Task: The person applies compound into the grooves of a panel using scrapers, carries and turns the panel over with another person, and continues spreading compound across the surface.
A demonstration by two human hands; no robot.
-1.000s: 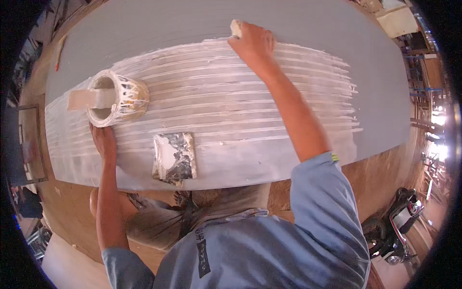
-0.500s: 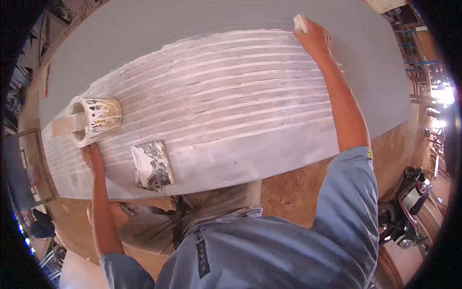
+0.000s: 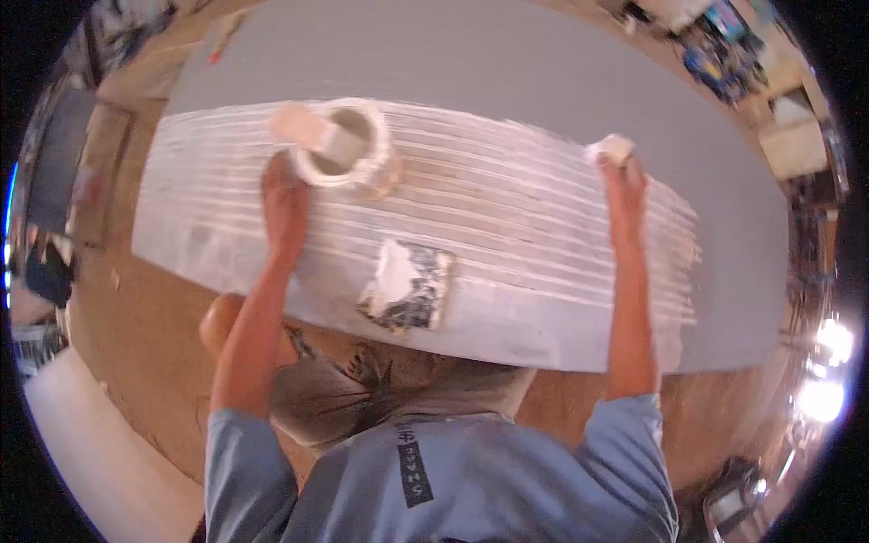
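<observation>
My right hand (image 3: 623,181) is closed around a small off-white block (image 3: 616,148), its exact kind blurred. It is at the upper edge of the white-striped area on the large grey panel (image 3: 434,54). My left hand (image 3: 285,195) is against the lower left side of a paint-smeared white bucket (image 3: 385,163); its fingers are smeared by motion and partly hidden. A flat, pale pinkish piece (image 3: 297,127) lies across the bucket's rim and reaches into its mouth. Nearer my body, a square plate (image 3: 416,285), black with white paste on it, lies on the panel.
A thin stick with a red end (image 3: 217,52) lies at the panel's far left. Brown ground (image 3: 145,317) surrounds the panel. Assorted goods (image 3: 724,59) stand at the back right. Part of a motorbike (image 3: 738,498) shows at the lower right.
The view has swung, so the panel, bucket and plate appear shifted right. My right hand, still holding the block, has come back closer to the bucket. My left hand stays by the bucket.
</observation>
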